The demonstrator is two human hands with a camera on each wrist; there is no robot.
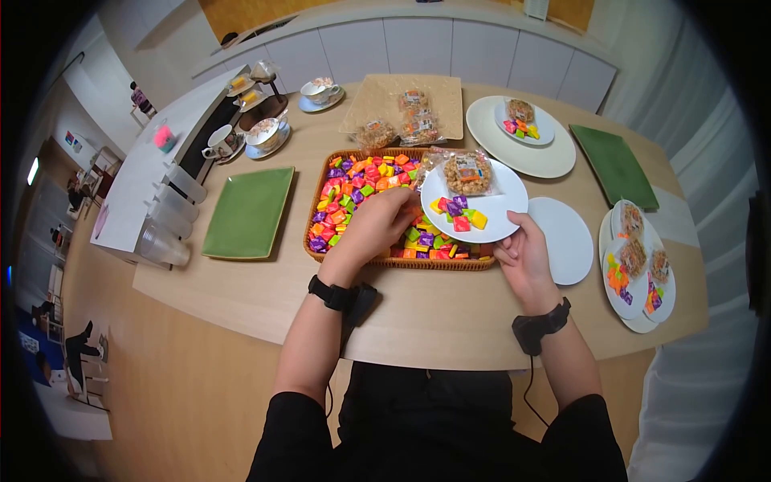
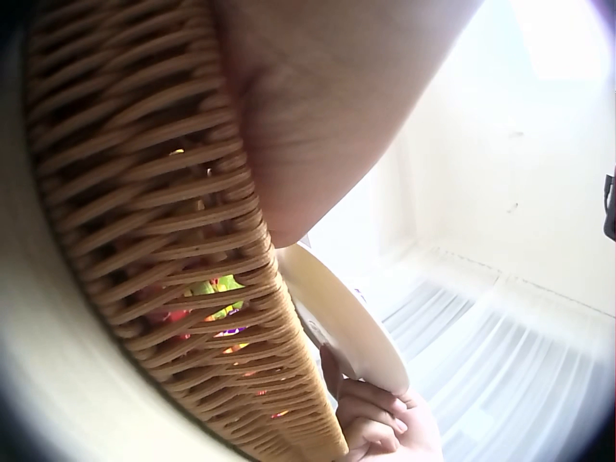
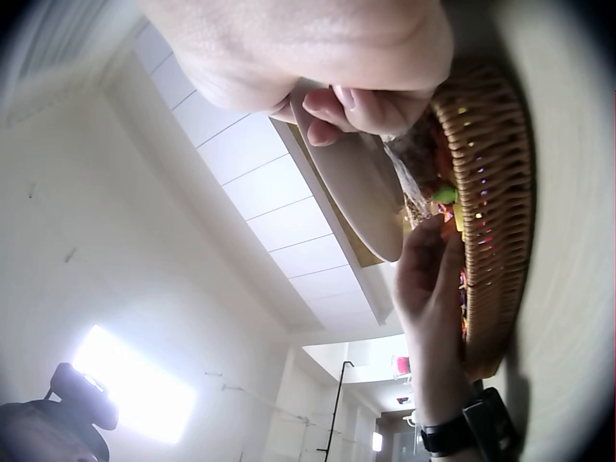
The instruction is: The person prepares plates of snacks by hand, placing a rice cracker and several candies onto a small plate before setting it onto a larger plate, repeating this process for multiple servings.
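Observation:
My right hand grips the near right rim of a small white plate, thumb on top and fingers beneath. The plate bears a wrapped round crunchy snack cake and several wrapped candies. Held over the right part of a wicker basket, it overlaps the basket's edge. My left hand reaches over the near side into the basket's colourful wrapped candies. Its fingers are bent, with the tips down at the candies beside the plate; I cannot tell whether they pinch one.
A bare white plate lies right of the basket. Filled plates stand on an oval platter and a large platter. Green plates flank both sides. Wrapped snacks lie on a beige board; cups stand at back left.

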